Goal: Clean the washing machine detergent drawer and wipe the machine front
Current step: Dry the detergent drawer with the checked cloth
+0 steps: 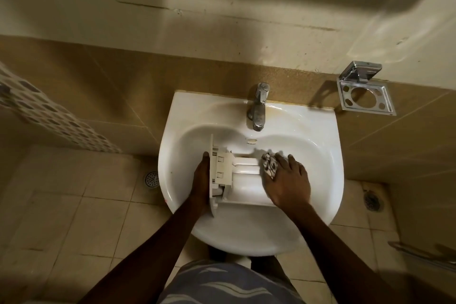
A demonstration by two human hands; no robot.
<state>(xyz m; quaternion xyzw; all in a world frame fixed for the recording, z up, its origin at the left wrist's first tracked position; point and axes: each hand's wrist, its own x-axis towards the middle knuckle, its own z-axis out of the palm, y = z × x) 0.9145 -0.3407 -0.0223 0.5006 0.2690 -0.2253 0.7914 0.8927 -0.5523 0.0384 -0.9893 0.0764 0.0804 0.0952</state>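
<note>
Two hands work: left hand [201, 180] apparently grips the drawer [243, 175]; right hand [287, 181] presses cloth [269, 165], fingers spread.

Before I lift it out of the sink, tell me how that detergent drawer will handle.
The detergent drawer looks like rigid moulded plastic, so it should lift stiffly, probably light. Its front panel, gripped by the left hand, sits at one end, so it may tip that way.

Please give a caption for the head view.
Left hand holds detergent drawer in sink; right hand presses a cloth on it.
</note>
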